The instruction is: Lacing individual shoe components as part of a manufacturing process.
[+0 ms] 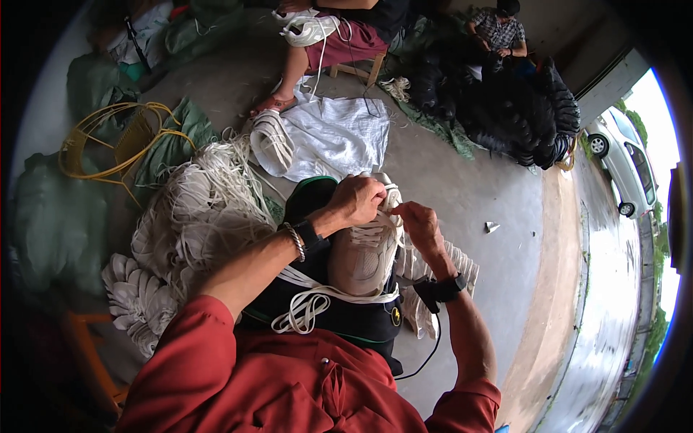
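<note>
A light beige sneaker (359,267) rests on the black cloth over my lap, its toe toward me and its collar away. White laces cross its upper. My left hand (356,200) is closed in a pinch on the shoelace (390,196) near the top eyelets. On the shoe's right side my right hand (420,225) also pinches the lace, thumb and forefinger together; the exact lace end is too small to make out. A looped bundle of white laces (302,309) lies on the black cloth (271,289) beside the toe.
To the left lies a big heap of white shoes and laces (206,195). More pale shoe pieces (455,263) are at my right. Ahead are a white sheet (336,133), a seated person (346,43) and a black pile (505,108). A yellow frame chair (119,144) lies far left.
</note>
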A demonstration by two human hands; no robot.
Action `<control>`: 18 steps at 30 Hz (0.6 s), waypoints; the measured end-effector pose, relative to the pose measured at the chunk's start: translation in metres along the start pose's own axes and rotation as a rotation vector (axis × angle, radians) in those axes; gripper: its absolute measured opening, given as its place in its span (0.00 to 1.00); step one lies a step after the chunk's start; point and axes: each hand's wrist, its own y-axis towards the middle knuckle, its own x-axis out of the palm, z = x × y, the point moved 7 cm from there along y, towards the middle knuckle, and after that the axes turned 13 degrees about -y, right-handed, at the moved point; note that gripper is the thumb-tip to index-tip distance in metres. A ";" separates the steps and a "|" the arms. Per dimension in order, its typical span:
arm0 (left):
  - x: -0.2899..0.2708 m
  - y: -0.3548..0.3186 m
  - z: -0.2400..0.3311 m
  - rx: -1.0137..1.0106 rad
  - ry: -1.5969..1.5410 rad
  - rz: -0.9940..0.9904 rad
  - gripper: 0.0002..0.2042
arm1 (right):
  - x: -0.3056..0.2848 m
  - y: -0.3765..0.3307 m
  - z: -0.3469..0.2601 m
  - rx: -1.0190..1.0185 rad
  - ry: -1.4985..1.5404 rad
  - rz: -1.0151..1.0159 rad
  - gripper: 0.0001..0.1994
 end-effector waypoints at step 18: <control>-0.002 -0.004 -0.004 0.080 -0.131 -0.041 0.06 | 0.001 0.025 -0.028 -0.278 -0.594 -0.012 0.11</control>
